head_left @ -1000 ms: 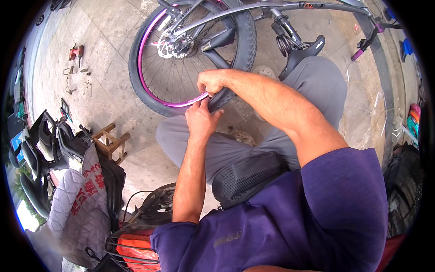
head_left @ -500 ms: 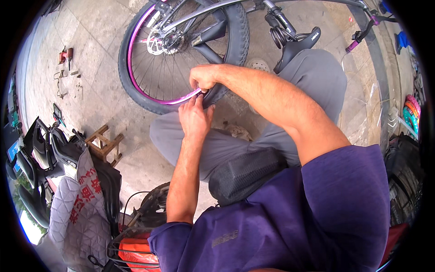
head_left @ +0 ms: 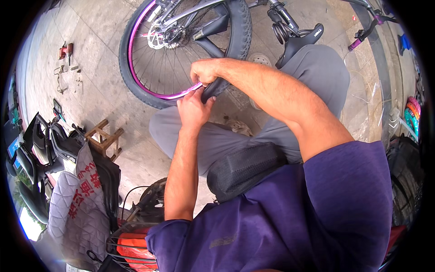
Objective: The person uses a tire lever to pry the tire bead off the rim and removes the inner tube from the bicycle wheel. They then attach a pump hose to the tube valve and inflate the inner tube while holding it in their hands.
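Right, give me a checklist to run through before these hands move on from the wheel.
1. Left hand at the wheel: ok, fingertips at the lower edge by the purple rim.
2. Right hand at the wheel: ok, curled at the rim just beyond the left fingertips.
3. Tire seated under the fingers: cannot tell, the hands cover that stretch.
4. Brake disc free of hands: ok, neither is on it.
5. Saddle clear of the right knee: cannot tell, they overlap in this view.
6. Red tool close at hand: not ok, it lies on the paving, left of the wheel.
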`<control>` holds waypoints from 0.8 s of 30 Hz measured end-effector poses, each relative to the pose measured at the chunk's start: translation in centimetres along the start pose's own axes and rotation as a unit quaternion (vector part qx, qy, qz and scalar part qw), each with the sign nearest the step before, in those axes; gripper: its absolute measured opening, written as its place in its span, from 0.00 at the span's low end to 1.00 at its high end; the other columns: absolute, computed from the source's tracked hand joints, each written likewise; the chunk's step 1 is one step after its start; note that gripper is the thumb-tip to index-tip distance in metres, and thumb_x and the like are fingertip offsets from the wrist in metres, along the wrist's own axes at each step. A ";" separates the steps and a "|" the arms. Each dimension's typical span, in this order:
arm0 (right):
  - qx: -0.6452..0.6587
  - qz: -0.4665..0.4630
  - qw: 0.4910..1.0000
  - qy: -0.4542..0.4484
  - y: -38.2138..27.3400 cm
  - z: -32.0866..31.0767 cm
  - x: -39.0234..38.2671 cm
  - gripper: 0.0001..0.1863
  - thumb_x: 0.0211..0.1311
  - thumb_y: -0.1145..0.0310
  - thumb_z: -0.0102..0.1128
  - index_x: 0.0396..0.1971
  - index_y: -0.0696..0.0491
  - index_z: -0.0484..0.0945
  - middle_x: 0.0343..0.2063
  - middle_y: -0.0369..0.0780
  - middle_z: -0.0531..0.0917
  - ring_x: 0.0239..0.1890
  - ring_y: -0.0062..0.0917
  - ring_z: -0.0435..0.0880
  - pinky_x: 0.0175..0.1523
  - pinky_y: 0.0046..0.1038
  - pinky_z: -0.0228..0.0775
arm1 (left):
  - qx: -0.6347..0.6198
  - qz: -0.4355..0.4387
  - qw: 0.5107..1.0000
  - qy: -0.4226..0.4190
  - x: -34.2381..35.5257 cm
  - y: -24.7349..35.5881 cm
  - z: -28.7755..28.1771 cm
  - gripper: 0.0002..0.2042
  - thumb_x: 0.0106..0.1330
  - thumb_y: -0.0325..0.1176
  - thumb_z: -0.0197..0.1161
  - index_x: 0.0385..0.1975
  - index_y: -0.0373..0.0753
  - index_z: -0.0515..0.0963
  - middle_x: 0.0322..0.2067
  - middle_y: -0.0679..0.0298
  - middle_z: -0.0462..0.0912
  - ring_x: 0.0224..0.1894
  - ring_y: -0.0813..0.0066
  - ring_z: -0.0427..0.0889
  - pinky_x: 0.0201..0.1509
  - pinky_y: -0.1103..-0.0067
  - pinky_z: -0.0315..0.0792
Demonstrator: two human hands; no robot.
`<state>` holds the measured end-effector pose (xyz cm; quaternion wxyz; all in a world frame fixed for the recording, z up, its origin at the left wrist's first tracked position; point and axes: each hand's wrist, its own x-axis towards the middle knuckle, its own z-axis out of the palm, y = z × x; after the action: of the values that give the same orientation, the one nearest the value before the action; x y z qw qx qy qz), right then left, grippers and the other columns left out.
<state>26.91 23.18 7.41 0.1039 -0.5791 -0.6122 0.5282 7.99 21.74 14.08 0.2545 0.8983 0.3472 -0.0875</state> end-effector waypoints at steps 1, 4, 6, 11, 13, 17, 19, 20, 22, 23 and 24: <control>0.000 0.003 1.000 -0.002 -0.1 -0.1 -0.1 0.21 0.41 0.77 0.71 0.42 0.50 0.91 0.40 0.43 0.91 0.46 0.35 0.89 0.49 0.38 0.80 | -0.004 0.013 1.000 0.004 0.4 0.0 -0.3 0.26 0.62 0.49 0.72 0.54 0.38 0.83 0.48 0.52 0.87 0.52 0.55 0.84 0.56 0.62 0.70; -0.007 0.003 1.000 -0.010 -0.4 -0.3 -0.5 0.21 0.42 0.76 0.72 0.42 0.50 0.90 0.40 0.43 0.91 0.47 0.35 0.89 0.50 0.38 0.80 | -0.005 -0.032 0.996 -0.080 1.6 0.5 -1.5 0.25 0.61 0.49 0.72 0.52 0.37 0.84 0.45 0.51 0.88 0.49 0.53 0.85 0.54 0.61 0.71; -0.022 -0.009 1.000 -0.020 -0.7 -0.2 -0.5 0.21 0.44 0.76 0.74 0.44 0.51 0.89 0.41 0.44 0.91 0.47 0.37 0.89 0.51 0.38 0.80 | 0.003 -0.040 0.998 -0.058 1.1 0.9 -1.2 0.25 0.61 0.47 0.73 0.54 0.37 0.83 0.44 0.51 0.88 0.48 0.53 0.86 0.55 0.60 0.71; -0.022 0.010 0.999 -0.027 -1.1 -0.8 -0.2 0.21 0.45 0.75 0.75 0.44 0.51 0.89 0.42 0.44 0.90 0.48 0.37 0.88 0.52 0.38 0.80 | 0.013 -0.044 0.997 0.059 -1.3 1.2 1.2 0.28 0.63 0.47 0.72 0.58 0.37 0.80 0.52 0.50 0.85 0.55 0.53 0.82 0.63 0.60 0.67; -0.030 0.010 0.999 -0.012 -1.2 -0.6 0.0 0.23 0.39 0.76 0.74 0.43 0.50 0.90 0.41 0.42 0.91 0.48 0.36 0.89 0.51 0.38 0.80 | 0.017 -0.051 0.996 0.070 -1.4 0.8 1.7 0.28 0.64 0.47 0.71 0.59 0.35 0.80 0.53 0.50 0.85 0.56 0.53 0.82 0.64 0.60 0.66; -0.036 -0.008 0.999 0.015 -0.2 0.4 0.1 0.23 0.40 0.75 0.73 0.43 0.50 0.89 0.42 0.42 0.91 0.49 0.36 0.88 0.51 0.38 0.80 | -0.010 -0.016 0.996 0.086 -1.7 -0.1 2.9 0.29 0.60 0.46 0.72 0.57 0.34 0.81 0.54 0.52 0.84 0.55 0.53 0.81 0.63 0.59 0.66; -0.032 0.005 0.999 0.003 0.1 0.3 0.2 0.22 0.41 0.75 0.73 0.43 0.49 0.90 0.43 0.42 0.90 0.50 0.36 0.88 0.51 0.38 0.80 | -0.018 0.016 0.994 0.103 -1.3 -0.3 3.0 0.28 0.60 0.47 0.72 0.57 0.35 0.81 0.54 0.53 0.84 0.55 0.54 0.82 0.63 0.59 0.66; -0.032 0.009 0.999 0.003 0.3 0.2 0.1 0.22 0.41 0.75 0.73 0.43 0.49 0.90 0.43 0.42 0.90 0.50 0.36 0.88 0.52 0.38 0.80 | -0.022 -0.003 0.996 0.081 -1.0 -0.1 2.8 0.28 0.60 0.47 0.72 0.57 0.37 0.81 0.53 0.54 0.84 0.55 0.55 0.82 0.63 0.59 0.66; -0.034 0.015 0.999 0.003 0.6 0.3 0.1 0.22 0.42 0.75 0.72 0.43 0.49 0.90 0.44 0.42 0.90 0.51 0.36 0.88 0.52 0.38 0.80 | -0.029 -0.041 0.998 0.036 -0.4 0.3 2.2 0.27 0.60 0.47 0.72 0.57 0.39 0.82 0.52 0.55 0.85 0.56 0.55 0.82 0.63 0.59 0.65; -0.037 0.008 0.999 0.013 0.8 0.4 0.1 0.21 0.42 0.75 0.72 0.43 0.49 0.90 0.43 0.42 0.90 0.50 0.36 0.88 0.52 0.38 0.80 | -0.025 -0.043 0.998 0.043 -0.2 0.4 2.4 0.26 0.60 0.47 0.73 0.57 0.40 0.82 0.51 0.55 0.85 0.56 0.56 0.82 0.62 0.59 0.65; -0.039 0.001 0.999 0.024 0.8 0.7 0.2 0.21 0.42 0.75 0.72 0.42 0.49 0.90 0.43 0.42 0.90 0.50 0.36 0.88 0.52 0.38 0.80 | -0.021 -0.046 0.997 0.051 -0.1 0.4 2.8 0.26 0.60 0.46 0.73 0.56 0.41 0.82 0.50 0.55 0.86 0.55 0.56 0.82 0.62 0.59 0.66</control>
<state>26.85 22.75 6.39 0.0950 -0.5963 -0.6290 0.4897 8.25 20.05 11.88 0.2509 0.8793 0.4023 -0.0460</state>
